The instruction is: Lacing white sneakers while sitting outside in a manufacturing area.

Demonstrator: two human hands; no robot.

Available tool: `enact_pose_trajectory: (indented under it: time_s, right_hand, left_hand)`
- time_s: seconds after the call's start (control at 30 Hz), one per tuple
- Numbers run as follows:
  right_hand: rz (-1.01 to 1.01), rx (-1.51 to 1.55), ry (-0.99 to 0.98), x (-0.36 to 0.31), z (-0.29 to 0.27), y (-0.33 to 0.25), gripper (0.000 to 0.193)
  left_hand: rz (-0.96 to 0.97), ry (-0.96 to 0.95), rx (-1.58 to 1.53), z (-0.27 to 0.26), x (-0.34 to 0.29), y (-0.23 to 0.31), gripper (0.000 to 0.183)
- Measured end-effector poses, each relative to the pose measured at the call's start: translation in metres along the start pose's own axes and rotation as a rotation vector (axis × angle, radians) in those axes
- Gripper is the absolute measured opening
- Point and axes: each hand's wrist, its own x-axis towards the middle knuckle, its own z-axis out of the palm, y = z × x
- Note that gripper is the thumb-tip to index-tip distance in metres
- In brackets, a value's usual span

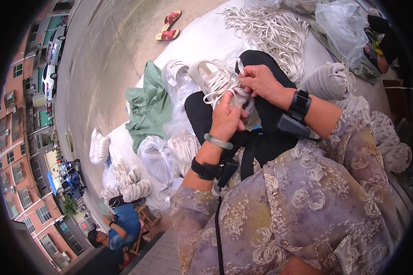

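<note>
A whitish sneaker (201, 73) rests on my lap over black trousers, its pale shoelace (220, 82) looping loosely across the top. My left hand (226, 120) grips the near side of the shoe, thumb and index finger pressed by the eyelets; its other fingers curl partly out of sight. Just right of it, my right hand (263, 84) pinches a flat lace end (240, 67), which sticks up above the fingertips. Part of the shoe is hidden behind both hands.
A heap of loose white laces (273, 36) lies beyond my knees. Bundled shoes (328, 81) sit at the right. Left of me are a green cloth bag (149, 107), clear plastic bags (159, 158) and more shoe bundles (135, 188). Another person (124, 227) sits at lower left.
</note>
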Motion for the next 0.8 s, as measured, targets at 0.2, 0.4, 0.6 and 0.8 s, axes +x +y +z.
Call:
enact_pose_trajectory:
  time_s: [0.2,0.4,0.6,0.8]
  right_hand:
    - [-0.016,-0.116,-0.001,0.002,0.003,0.000,0.012]
    - [-0.531,-0.855,-0.024,0.004,0.007,-0.002,0.019]
    - [-0.392,-0.761,0.049,-0.002,0.002,-0.009,0.024]
    - [-0.272,-0.660,-0.138,-0.019,0.006,-0.016,0.027]
  left_hand:
    - [0.005,-0.020,-0.009,0.000,-0.002,0.001,0.051]
    - [0.099,0.068,0.125,-0.011,-0.015,-0.002,0.028]
    - [0.489,0.535,0.009,-0.049,-0.038,-0.002,0.011]
    - [0.418,0.887,-0.304,-0.086,-0.056,-0.015,0.011]
